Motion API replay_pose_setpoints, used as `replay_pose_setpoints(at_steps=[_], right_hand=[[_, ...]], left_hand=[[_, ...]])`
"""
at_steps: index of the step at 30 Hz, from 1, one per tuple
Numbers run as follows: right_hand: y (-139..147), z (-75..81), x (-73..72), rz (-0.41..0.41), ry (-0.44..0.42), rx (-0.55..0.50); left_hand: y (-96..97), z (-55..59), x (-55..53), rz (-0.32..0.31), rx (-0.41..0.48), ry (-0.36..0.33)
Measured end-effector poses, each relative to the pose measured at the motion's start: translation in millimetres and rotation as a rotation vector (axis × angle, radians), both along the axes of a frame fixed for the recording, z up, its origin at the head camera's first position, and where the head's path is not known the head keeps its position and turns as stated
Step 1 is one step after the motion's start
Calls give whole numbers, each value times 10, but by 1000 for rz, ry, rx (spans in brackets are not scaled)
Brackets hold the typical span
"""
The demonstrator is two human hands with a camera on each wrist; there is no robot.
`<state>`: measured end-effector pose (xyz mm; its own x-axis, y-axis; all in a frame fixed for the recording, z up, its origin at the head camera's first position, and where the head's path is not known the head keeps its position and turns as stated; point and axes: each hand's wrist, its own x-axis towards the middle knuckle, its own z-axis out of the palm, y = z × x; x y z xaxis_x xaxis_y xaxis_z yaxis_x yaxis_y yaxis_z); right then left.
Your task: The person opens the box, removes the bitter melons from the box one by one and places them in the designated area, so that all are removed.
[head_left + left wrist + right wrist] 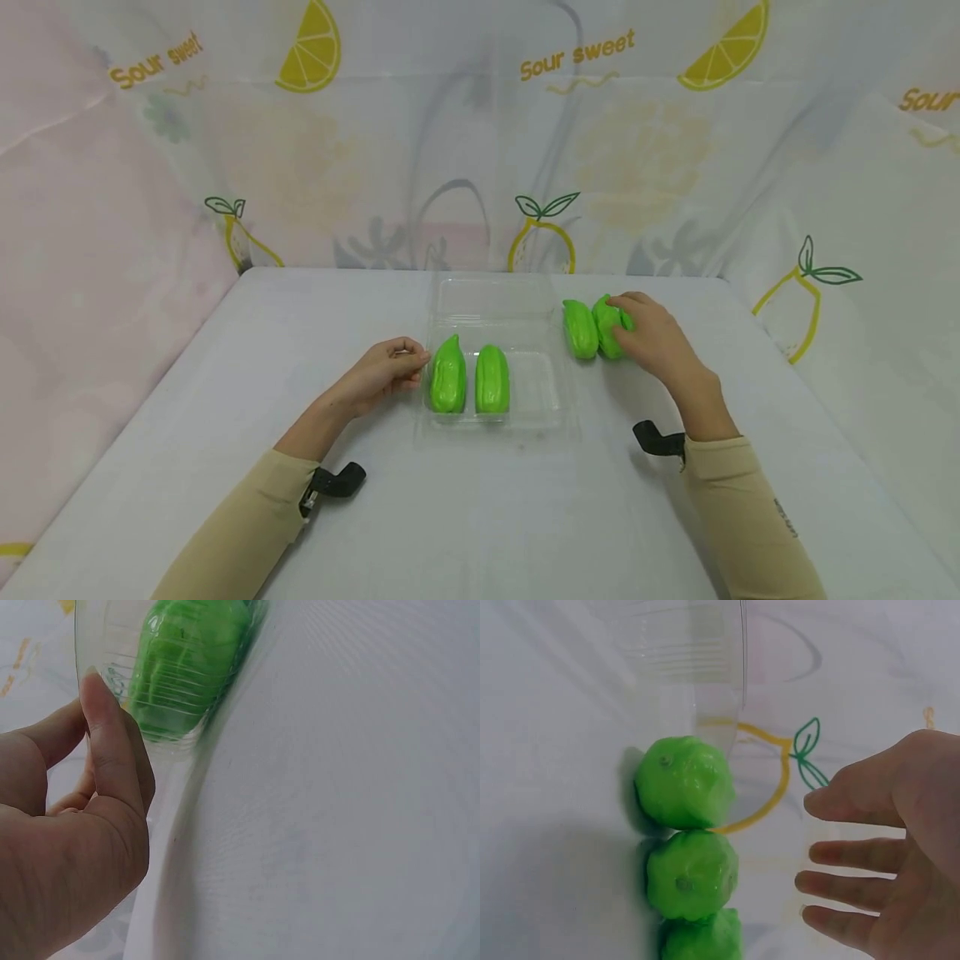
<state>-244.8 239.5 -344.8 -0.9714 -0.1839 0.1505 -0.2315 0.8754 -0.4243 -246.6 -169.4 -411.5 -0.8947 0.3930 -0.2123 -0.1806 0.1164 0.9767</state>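
An open clear plastic clamshell box (536, 385) sits mid-table with its lid (495, 296) folded toward the back. Inside lie two glossy green ridged gourds, one at the left (447, 379) and one in the middle (492, 382). My left hand (381, 375) pinches the box's left rim between thumb and fingers, as the left wrist view shows. Right of the box, three similar gourds lie side by side: a near one (684, 782), a middle one (691, 875) and a farther one (705, 937). Over them hovers my right hand (660, 340), fingers spread, holding nothing.
A white cloth covers the table (510, 517). Behind it hangs a printed curtain (375, 150) with lemon drawings. Each wrist wears a black camera mount, one on the left (341, 481) and one on the right (660, 440).
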Motion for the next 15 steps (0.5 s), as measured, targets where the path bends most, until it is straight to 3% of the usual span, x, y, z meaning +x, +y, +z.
replay_pose_setpoints(at_steps=[15], right_hand=[[-400,14,138,181,80,29]], left_hand=[[-4,-12,15,9,-23,10]])
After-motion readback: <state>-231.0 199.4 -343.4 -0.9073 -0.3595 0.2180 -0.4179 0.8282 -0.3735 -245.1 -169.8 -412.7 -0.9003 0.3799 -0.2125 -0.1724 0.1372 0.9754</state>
